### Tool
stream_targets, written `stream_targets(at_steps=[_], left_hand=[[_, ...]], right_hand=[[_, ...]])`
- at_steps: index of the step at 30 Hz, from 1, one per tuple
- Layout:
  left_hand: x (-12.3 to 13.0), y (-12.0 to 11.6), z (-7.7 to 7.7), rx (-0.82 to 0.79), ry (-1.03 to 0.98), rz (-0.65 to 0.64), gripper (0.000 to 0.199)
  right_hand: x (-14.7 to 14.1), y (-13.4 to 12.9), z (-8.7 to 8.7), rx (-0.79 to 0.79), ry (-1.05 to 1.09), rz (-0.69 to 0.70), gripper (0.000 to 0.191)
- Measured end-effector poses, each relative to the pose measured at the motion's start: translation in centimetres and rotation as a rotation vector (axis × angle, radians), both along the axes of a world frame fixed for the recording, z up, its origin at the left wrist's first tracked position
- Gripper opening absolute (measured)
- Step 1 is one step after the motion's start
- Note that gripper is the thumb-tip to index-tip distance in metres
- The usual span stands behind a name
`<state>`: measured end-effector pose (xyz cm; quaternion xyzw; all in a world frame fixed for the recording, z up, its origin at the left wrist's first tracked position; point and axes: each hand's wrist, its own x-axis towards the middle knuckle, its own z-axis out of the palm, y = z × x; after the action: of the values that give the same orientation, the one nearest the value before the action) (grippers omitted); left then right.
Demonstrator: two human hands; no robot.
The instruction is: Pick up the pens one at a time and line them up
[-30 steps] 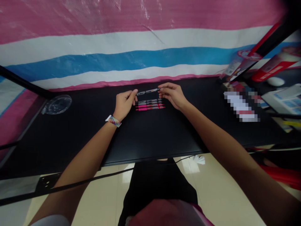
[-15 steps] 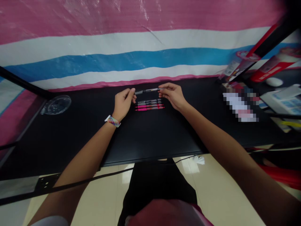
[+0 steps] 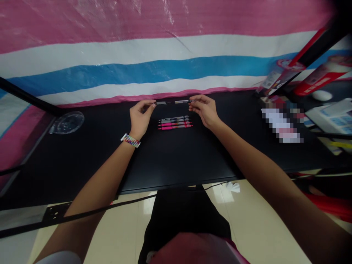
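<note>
Between my two hands a grey-and-black pen is held level, just beyond a row of other pens. My left hand pinches its left end between thumb and fingertips. At the other end, the fingers of my right hand are closed on the pen's clear tip side. Below it on the black table lie several pens side by side: grey-and-black pens at the back and pink pens in front, all pointing the same way. A colourful band circles my left wrist.
On the left of the black table lies a clear plastic lid. To the right stand a cup with a red straw, a red-and-clear cup, a white round object and a white box. Striped sheeting hangs behind.
The held pen has shifted slightly away from the row, towards the striped sheeting. My left hand has moved a little left, with its grip now at the pen's very end.
</note>
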<state>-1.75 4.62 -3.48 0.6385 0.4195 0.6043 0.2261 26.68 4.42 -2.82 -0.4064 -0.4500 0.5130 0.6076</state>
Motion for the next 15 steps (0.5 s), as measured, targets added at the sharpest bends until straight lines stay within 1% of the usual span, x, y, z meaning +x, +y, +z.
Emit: stream_targets(at_steps=[7, 11, 13, 15], left_hand=[[0.02, -0.14, 0.23, -0.021, -0.029, 0.031, 0.011], [0.01, -0.15, 0.17, -0.027, -0.051, 0.021, 0.012], [0.01, -0.22, 0.11, -0.045, -0.047, 0.000, 0.013], [0.06, -0.45, 0.17, -0.085, 0.005, -0.063, 0.015]], right_hand=[[0.59, 0.72, -0.53, 0.004, -0.020, -0.068, 0.016], [0.83, 1.00, -0.78, 0.008, -0.032, -0.103, 0.017], [0.73, 0.88, -0.77, 0.023, -0.034, -0.083, 0.018], [0.50, 0.58, -0.63, 0.049, -0.051, -0.023, 0.019]])
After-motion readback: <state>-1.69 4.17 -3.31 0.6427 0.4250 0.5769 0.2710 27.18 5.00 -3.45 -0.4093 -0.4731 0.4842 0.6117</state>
